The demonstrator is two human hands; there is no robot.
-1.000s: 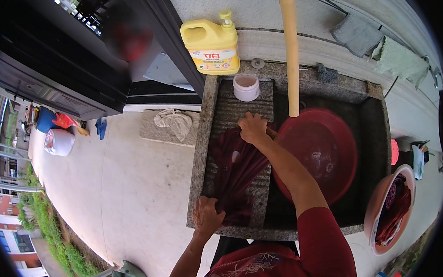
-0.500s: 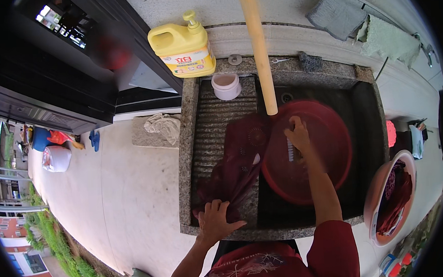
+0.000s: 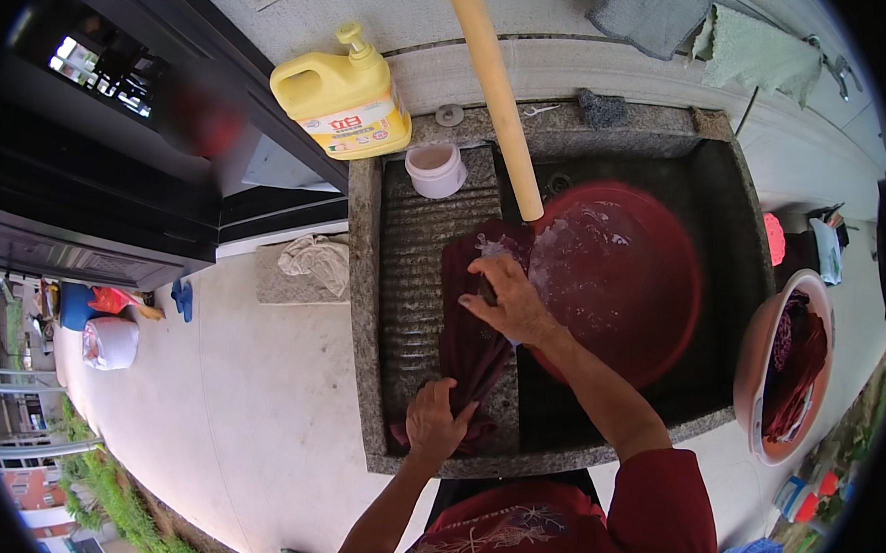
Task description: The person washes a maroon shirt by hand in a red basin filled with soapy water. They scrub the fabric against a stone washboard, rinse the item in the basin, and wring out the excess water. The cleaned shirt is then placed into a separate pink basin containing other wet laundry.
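A wet dark red garment [image 3: 472, 347] lies over the ribbed washboard [image 3: 418, 278] on the left of the stone sink [image 3: 367, 311]. My left hand [image 3: 436, 422] is closed over the garment's near end. Higher up on the cloth is my right hand [image 3: 512, 301], curled round a scrub brush whose body is mostly hidden under the fingers. White suds show on the cloth just beyond that hand. To the right, a red basin [image 3: 692, 283] of foamy water stands in the sink's deeper part, touching the garment's edge.
A pale wooden pole [image 3: 499, 103] slants down to the basin's rim. Along the sink's far side are a white tub [image 3: 435, 171], a yellow pump jug [image 3: 346, 101] and a dark scouring pad [image 3: 603, 109]. A pink basin of clothes [image 3: 748, 401] stands at right.
My right hand has moved left with the brush, from above the red basin onto the garment. Suds now show on the cloth and water. The view has shifted slightly.
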